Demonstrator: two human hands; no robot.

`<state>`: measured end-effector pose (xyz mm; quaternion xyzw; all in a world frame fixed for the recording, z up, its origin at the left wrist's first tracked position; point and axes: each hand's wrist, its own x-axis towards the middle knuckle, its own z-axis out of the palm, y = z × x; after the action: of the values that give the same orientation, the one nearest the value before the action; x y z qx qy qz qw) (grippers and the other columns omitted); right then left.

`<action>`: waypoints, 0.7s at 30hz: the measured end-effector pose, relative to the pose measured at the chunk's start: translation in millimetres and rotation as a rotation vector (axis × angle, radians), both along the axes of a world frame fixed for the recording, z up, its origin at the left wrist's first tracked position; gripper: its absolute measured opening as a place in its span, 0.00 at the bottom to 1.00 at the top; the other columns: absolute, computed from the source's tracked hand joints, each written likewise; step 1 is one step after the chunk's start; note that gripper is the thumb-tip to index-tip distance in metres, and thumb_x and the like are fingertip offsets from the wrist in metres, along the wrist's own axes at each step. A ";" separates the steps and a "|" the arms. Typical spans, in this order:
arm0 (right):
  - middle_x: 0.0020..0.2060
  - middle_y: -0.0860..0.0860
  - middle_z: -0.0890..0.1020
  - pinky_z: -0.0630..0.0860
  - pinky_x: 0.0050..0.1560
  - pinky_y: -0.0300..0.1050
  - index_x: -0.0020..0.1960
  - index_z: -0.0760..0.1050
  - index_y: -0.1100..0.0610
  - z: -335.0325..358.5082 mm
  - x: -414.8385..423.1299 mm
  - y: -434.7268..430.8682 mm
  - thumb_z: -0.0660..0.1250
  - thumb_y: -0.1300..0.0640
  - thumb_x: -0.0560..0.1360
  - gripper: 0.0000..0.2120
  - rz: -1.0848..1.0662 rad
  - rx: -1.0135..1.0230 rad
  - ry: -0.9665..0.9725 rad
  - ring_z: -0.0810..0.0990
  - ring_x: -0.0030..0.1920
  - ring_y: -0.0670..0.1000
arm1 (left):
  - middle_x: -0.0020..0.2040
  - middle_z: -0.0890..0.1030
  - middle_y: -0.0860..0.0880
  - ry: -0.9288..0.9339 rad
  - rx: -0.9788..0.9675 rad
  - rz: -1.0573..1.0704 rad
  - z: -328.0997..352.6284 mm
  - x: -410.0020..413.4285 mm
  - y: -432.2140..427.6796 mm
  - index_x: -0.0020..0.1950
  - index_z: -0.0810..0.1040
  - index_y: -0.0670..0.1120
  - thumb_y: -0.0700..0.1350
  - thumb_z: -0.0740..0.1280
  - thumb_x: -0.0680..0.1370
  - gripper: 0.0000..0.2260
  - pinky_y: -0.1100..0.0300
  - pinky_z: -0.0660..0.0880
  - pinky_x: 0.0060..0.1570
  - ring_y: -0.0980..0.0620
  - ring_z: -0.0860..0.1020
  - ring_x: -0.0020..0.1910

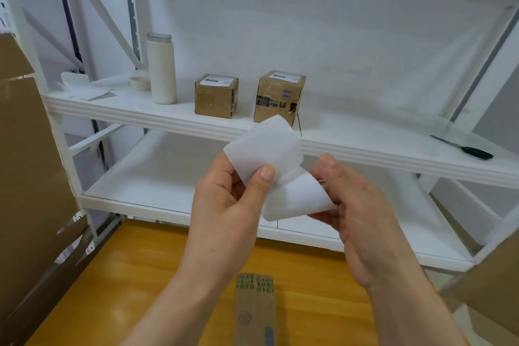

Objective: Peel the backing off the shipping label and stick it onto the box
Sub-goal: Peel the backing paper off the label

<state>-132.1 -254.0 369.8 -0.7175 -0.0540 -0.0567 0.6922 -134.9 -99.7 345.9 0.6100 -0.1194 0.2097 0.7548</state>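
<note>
In front of the shelf I hold a white shipping label partly split from its backing. My left hand (233, 199) pinches the upper sheet (266, 149), which curls upward. My right hand (356, 205) grips the lower sheet (297, 199), which curls down toward me. The two sheets still join between my thumbs. I cannot tell which sheet is the label and which the backing. Two small cardboard boxes stand on the upper shelf beyond my hands: the left box (216, 95) and the right box (280, 98), each with a white label on top.
A tall white bottle (161, 70), a tape roll (139, 83) and loose white sheets (84, 87) sit at the shelf's left. Black-handled scissors (466, 149) lie at the right. Large cardboard (28, 177) leans at left. A flat brown package (254, 309) lies on the yellow floor.
</note>
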 end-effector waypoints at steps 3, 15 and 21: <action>0.40 0.48 0.86 0.77 0.56 0.52 0.48 0.78 0.53 0.0 0.3 3.2 0.71 0.43 0.71 0.14 -0.017 -0.032 -0.031 0.83 0.44 0.47 | 0.50 0.86 0.55 -0.005 0.034 -0.012 -2.1 -0.9 -0.3 0.62 0.79 0.49 0.40 0.68 0.78 0.13 0.67 0.79 0.46 0.58 0.84 0.51; 0.41 0.51 0.87 0.80 0.53 0.53 0.57 0.74 0.44 -4.5 3.7 8.2 0.69 0.58 0.77 0.13 0.099 -0.180 -0.152 0.86 0.45 0.52 | 0.51 0.86 0.52 -0.055 0.079 -0.033 -4.6 1.4 4.0 0.62 0.79 0.47 0.43 0.66 0.80 0.11 0.63 0.80 0.47 0.54 0.84 0.51; 0.47 0.47 0.88 0.79 0.52 0.44 0.55 0.81 0.47 -11.3 8.7 6.1 0.71 0.60 0.76 0.11 0.083 -0.133 -0.181 0.86 0.50 0.47 | 0.56 0.84 0.52 -0.096 0.241 -0.031 -11.6 0.5 6.2 0.62 0.79 0.54 0.49 0.69 0.77 0.13 0.52 0.82 0.53 0.48 0.83 0.56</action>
<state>-123.4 -247.8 358.5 -0.7510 -0.1497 -0.0890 0.6369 -134.5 -93.4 334.4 0.6837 -0.1891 0.2111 0.6725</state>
